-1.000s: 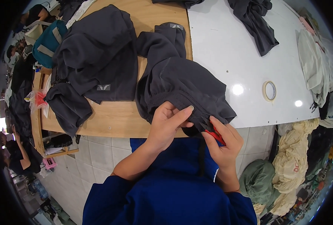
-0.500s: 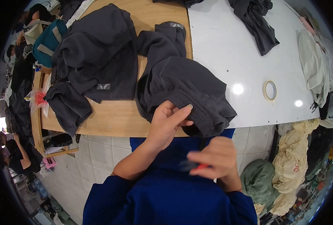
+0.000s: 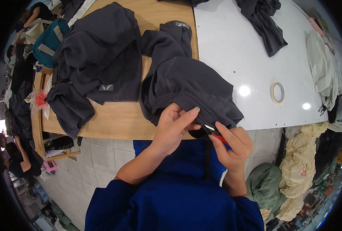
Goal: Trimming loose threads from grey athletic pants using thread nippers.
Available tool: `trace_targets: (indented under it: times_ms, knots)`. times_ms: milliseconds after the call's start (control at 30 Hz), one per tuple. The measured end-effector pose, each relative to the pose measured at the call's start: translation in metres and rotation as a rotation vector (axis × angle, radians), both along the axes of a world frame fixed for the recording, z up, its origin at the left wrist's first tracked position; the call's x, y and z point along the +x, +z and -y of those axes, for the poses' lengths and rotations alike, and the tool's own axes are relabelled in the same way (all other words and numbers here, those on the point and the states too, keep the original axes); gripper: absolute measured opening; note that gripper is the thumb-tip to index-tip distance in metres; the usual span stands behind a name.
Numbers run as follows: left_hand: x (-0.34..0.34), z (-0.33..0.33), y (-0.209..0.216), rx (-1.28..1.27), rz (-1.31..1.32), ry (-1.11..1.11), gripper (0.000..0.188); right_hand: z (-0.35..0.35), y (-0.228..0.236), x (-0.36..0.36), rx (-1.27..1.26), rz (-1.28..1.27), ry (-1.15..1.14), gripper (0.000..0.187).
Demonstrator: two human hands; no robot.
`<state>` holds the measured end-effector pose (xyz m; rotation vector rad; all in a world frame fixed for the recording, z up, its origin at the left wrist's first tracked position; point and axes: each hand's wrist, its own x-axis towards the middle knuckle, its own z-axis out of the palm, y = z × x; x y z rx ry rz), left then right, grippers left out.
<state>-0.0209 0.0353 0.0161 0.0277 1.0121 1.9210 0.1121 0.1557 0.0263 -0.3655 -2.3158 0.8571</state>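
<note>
A dark grey garment [image 3: 201,82] with a gathered, stitched waistband lies across the table's front edge. My left hand [image 3: 174,125] pinches that waistband between thumb and fingers, close to the stitching. In my right hand [image 3: 232,144] is a pair of thread snips [image 3: 218,141] with a red handle; fingers wrap round it and cover much of it. Its pale metal tip meets or nearly meets the waistband just right of my left fingers. Whether the blades touch a thread is too small to tell.
More dark grey garments [image 3: 113,50] lie on the wooden tabletop [image 3: 121,123] at left. A tape roll [image 3: 277,92] and another dark garment [image 3: 263,27] rest on the white tabletop [image 3: 221,42]. Cream cloth [image 3: 302,158] is heaped at right. People work at far left.
My right hand has moved up from in front of my body to the waistband, bringing the snips with it. My left hand keeps its pinch in nearly the same place.
</note>
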Motion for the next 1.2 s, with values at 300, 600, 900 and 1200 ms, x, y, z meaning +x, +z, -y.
trace_targets:
  times_ms: [300, 600, 900, 1200]
  knots:
    - [0.002, -0.001, -0.001, -0.034, -0.017, -0.02, 0.019, 0.001, 0.0, -0.004, 0.007, -0.019, -0.01, 0.038]
    - [0.004, -0.002, 0.0, -0.011, 0.006, -0.023, 0.021, 0.011, 0.003, -0.01, -0.344, -0.197, -0.075, 0.041]
    - [0.006, 0.0, 0.0, -0.056, 0.008, -0.031, 0.027, 0.017, -0.007, -0.018, -0.039, -0.12, 0.053, 0.032]
    - [0.003, -0.001, -0.004, -0.006, 0.0, -0.013, 0.026, 0.008, -0.001, 0.014, -0.526, 0.012, 0.238, 0.051]
